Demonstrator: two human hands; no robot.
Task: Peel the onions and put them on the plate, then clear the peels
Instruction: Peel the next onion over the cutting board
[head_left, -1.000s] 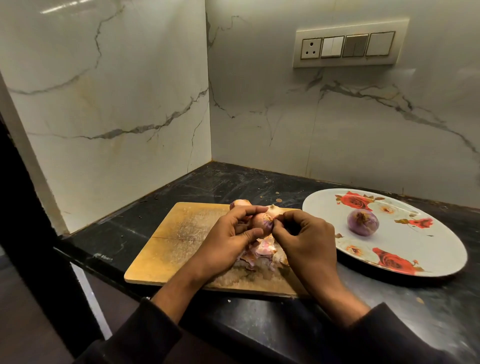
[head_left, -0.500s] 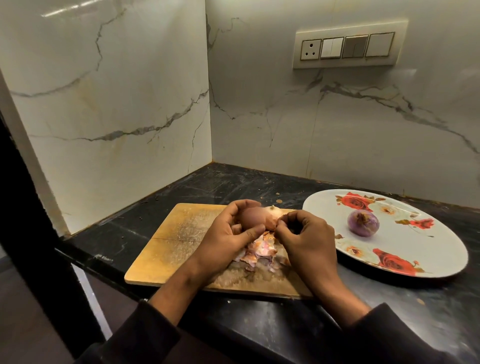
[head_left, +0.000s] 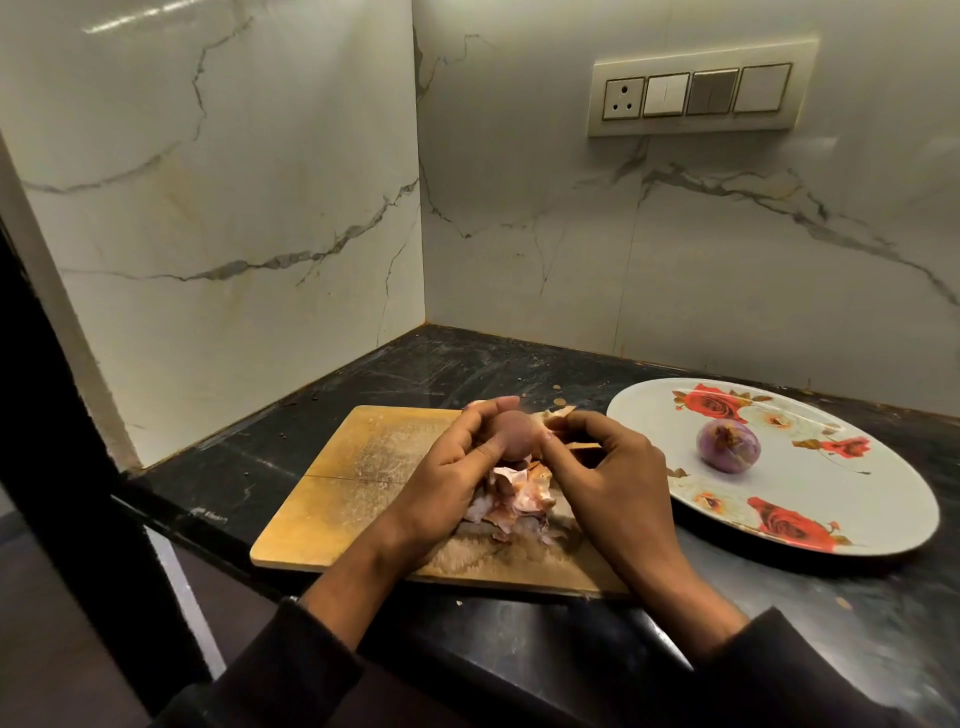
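My left hand (head_left: 447, 478) grips a small reddish onion (head_left: 514, 434) above the wooden cutting board (head_left: 363, 483). My right hand (head_left: 608, 478) pinches a strip of papery skin (head_left: 558, 415) at the onion's right side. A heap of pink and brown peels (head_left: 514, 501) lies on the board under both hands. One peeled purple onion (head_left: 728, 445) sits near the middle of the white plate with red roses (head_left: 857, 499) on the right.
The board and plate rest on a black stone counter (head_left: 519, 374) in a corner of marble walls. A switch panel (head_left: 696, 88) is on the back wall. The counter's front edge (head_left: 208, 525) drops off at the left. Small peel scraps (head_left: 675, 472) lie on the plate rim.
The onion has turned in my left hand and shows more smooth surface. My right hand's fingers have shifted to the onion's upper right and lifted a strip of skin.
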